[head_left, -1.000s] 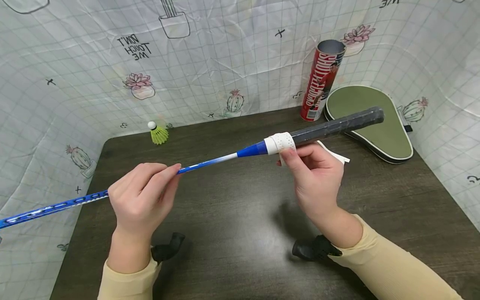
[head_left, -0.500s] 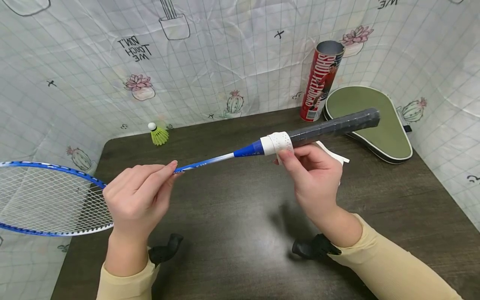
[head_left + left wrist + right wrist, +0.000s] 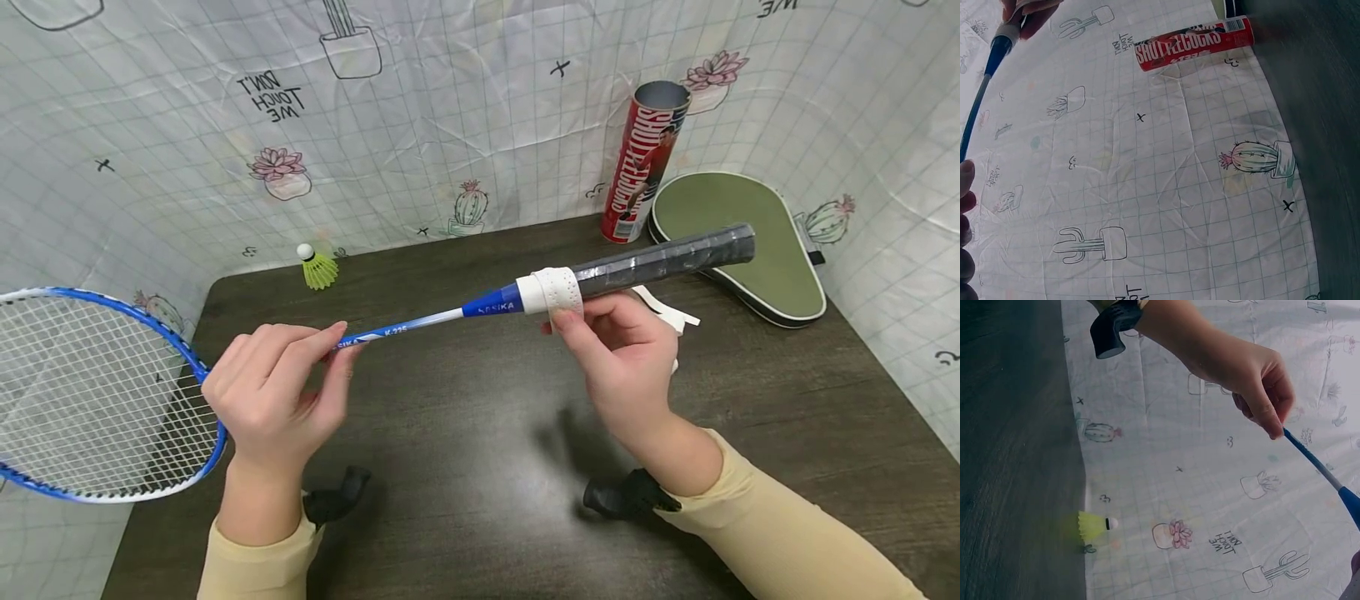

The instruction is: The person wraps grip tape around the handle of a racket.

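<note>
A blue and white badminton racket is held above the table, its strung head at the left and its dark handle at the right. My left hand pinches the shaft between thumb and fingertips; the right wrist view shows this left hand from the side. White perforated grip tape wraps the handle's lower end beside the blue cone. My right hand pinches the tape there with thumb and fingers. The loose tape end hangs behind that hand, partly hidden.
A red shuttlecock tube stands at the back right, next to a green paddle case. A yellow shuttlecock lies at the back left of the dark table. A printed cloth hangs behind.
The racket has turned about its shaft, so its head went from edge-on to showing the strings. The left hand shifted slightly left; the right hand stayed at the tape.
</note>
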Action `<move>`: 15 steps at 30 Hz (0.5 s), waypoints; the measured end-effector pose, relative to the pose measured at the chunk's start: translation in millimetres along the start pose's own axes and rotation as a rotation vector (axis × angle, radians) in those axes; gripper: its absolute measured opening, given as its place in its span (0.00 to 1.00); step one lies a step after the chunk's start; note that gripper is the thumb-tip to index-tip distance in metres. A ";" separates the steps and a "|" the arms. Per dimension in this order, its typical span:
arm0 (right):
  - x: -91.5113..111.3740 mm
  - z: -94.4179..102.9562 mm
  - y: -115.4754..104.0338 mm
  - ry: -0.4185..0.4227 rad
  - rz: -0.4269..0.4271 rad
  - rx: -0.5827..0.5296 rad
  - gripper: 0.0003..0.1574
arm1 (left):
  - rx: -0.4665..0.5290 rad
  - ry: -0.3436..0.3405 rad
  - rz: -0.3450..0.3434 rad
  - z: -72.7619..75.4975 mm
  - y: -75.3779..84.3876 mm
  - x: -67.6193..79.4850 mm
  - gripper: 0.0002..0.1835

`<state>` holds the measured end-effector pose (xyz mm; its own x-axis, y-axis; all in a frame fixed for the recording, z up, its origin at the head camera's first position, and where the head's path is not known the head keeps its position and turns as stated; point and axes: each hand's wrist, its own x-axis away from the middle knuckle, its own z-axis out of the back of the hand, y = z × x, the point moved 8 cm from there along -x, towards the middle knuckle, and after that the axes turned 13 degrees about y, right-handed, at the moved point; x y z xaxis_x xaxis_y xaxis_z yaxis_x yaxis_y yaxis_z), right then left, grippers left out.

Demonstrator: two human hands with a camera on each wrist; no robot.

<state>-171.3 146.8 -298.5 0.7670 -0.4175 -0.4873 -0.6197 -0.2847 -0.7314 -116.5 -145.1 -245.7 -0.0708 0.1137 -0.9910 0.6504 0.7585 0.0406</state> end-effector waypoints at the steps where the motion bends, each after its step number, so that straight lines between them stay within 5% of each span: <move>1: 0.2 0.2 -0.3 0.002 0.008 -0.002 0.11 | 0.011 0.001 -0.004 -0.2 -0.1 -0.1 0.13; 6: -0.9 1.6 0.0 0.015 0.035 0.027 0.22 | 0.048 -0.020 -0.021 -2.0 2.5 -1.1 0.09; 15: -0.5 -2.0 -4.2 -0.045 0.051 -0.004 0.18 | 0.056 -0.063 -0.021 -2.5 5.4 -2.5 0.16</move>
<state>-169.5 146.5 -294.2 0.7408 -0.3928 -0.5450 -0.6590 -0.2675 -0.7030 -114.7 -139.7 -242.7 -0.0383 0.0564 -0.9977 0.6908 0.7229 0.0143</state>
